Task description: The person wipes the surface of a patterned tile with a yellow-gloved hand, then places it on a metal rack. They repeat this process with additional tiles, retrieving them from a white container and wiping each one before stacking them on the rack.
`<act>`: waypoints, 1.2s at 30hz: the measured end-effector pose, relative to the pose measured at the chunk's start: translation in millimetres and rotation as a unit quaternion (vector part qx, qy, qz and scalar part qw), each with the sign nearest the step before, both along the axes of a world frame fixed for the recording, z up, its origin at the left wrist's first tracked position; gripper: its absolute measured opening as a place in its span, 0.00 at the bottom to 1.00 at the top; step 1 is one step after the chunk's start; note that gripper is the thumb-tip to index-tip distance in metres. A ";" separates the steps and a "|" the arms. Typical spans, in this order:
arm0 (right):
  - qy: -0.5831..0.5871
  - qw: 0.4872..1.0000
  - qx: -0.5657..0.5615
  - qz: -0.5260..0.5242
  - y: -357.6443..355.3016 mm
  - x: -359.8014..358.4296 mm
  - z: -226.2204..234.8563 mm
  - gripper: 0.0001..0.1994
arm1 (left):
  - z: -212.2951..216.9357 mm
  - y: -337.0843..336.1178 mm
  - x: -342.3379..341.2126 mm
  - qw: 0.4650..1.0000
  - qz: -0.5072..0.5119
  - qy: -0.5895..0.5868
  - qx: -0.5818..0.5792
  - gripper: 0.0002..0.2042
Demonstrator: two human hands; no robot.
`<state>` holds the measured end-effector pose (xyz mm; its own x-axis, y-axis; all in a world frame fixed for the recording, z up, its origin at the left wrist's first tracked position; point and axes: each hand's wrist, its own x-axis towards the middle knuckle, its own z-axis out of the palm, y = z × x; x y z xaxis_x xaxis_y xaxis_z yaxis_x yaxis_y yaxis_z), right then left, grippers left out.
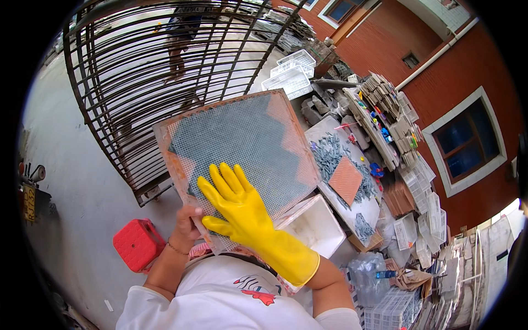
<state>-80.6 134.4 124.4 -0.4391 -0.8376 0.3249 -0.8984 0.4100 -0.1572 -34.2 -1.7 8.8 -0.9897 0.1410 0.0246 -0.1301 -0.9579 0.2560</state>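
Observation:
A rectangular mesh screen [231,135] in a worn, brownish frame is tilted in front of me. A grey area with jagged sides shows across its middle, with paler pinkish mesh at the edges. My left hand [188,223], bare and with a thin bracelet at the wrist, grips the frame's near left corner. Over the near part of the mesh lies my right hand [234,201], in a long yellow rubber glove, its fingers spread and stretched out flat. An open white box [319,231] stands under and beside the screen's near right edge.
A barred metal rack [165,82] stands ahead left, a person [179,49] behind it. Left of me is a red stool [137,245]. To the right, a board [357,217] bears grey pieces and a ribbed orange tile [345,180]. White crates [291,77] lie farther off.

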 end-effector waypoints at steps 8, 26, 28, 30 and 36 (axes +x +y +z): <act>-0.136 0.985 -0.037 0.096 48.1 5.3 24.4 0.24 | -5.0 -12.5 0.5 0.998 0.019 -0.068 -0.001 0.03; -0.168 0.964 -0.206 0.000 47.6 6.4 -1.8 0.04 | -5.3 3.1 0.0 0.999 -0.021 -0.010 0.038 0.24; -0.172 0.963 -0.209 -0.004 48.7 6.6 -2.6 0.04 | 5.4 7.0 1.0 0.998 -0.016 -0.019 0.053 0.21; -0.173 0.962 -0.209 -0.008 50.7 5.3 -2.6 0.04 | 20.5 8.8 1.7 0.998 -0.018 -0.036 0.054 0.17; -0.196 0.963 -0.181 0.033 50.3 10.4 7.8 0.07 | -5.9 3.0 -0.9 0.997 -0.032 0.009 0.072 0.15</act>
